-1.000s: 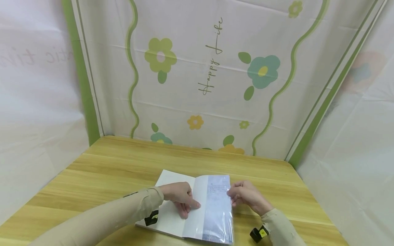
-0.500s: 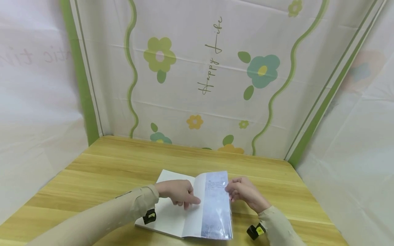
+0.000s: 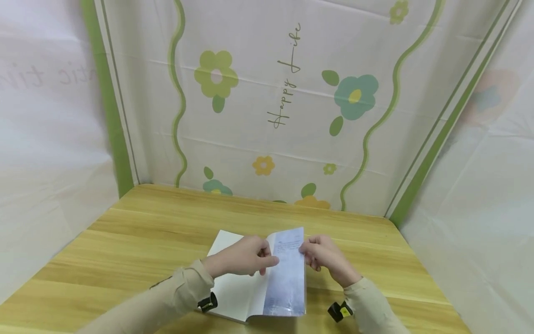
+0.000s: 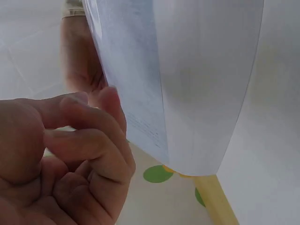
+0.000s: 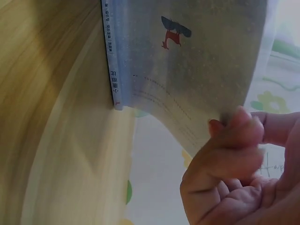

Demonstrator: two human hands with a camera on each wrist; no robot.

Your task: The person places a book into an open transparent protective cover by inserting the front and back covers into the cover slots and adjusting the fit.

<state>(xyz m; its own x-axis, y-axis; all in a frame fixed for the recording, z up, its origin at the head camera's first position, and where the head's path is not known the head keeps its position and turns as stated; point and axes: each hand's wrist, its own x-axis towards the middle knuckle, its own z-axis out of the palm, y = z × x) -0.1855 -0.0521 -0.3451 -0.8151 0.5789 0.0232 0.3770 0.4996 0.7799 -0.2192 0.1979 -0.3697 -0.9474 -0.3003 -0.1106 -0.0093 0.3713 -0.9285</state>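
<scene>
An open book (image 3: 231, 294) lies near the front of the table, a white page on its left side. Its right cover, with a bluish-lilac flap (image 3: 285, 283) folded inside and a shiny clear sleeve over it, is raised and bent. My right hand (image 3: 329, 260) pinches the outer edge of that cover between thumb and fingers. The right wrist view shows the cover's outer face (image 5: 215, 65) with a small red animal figure, and the spine (image 5: 112, 84) on the table. My left hand (image 3: 244, 256) hovers over the book, fingers loosely curled with nothing between them, beside the flap.
The wooden table (image 3: 167, 222) reaches back to a white cloth (image 3: 250, 130) printed with flowers and green wavy lines. More pale cloth (image 3: 54, 162) hangs at both sides. Black wrist mounts (image 3: 340, 311) are strapped to both sleeves.
My right hand has lifted the cover's edge up and leftward, so it bends more steeply. My left hand has risen off the page and shifted slightly right, towards the flap.
</scene>
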